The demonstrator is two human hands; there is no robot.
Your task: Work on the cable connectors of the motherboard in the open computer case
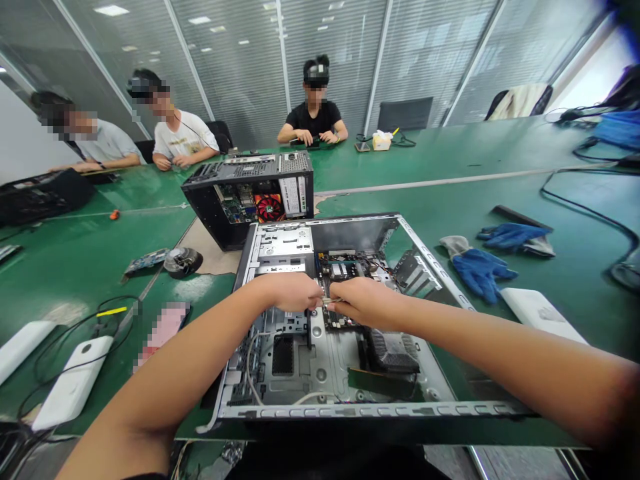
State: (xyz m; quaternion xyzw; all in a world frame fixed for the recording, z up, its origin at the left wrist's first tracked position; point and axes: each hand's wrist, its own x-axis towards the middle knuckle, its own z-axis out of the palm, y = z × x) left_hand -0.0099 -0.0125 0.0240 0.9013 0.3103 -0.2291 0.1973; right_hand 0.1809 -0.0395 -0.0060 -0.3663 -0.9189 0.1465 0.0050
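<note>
An open desktop computer case [430, 257] lies on its side on the green table, its motherboard [345, 267] and a black heatsink [395, 350] exposed. Both my hands reach into its middle. My left hand [293, 291] is closed, fingers pinched at a small part over the board. My right hand [363, 300] is closed too, meeting the left at the same small metallic piece [330, 301]. What that piece is I cannot make out. Grey cables [249, 373] run along the case's lower left.
A second open black computer case [250, 193] stands behind. Blue gloves [480, 270] and a white device [537, 310] lie right. White power banks [75, 383], cables, a phone [163, 330] and a loose fan [183, 261] lie left. Three people sit at the far side.
</note>
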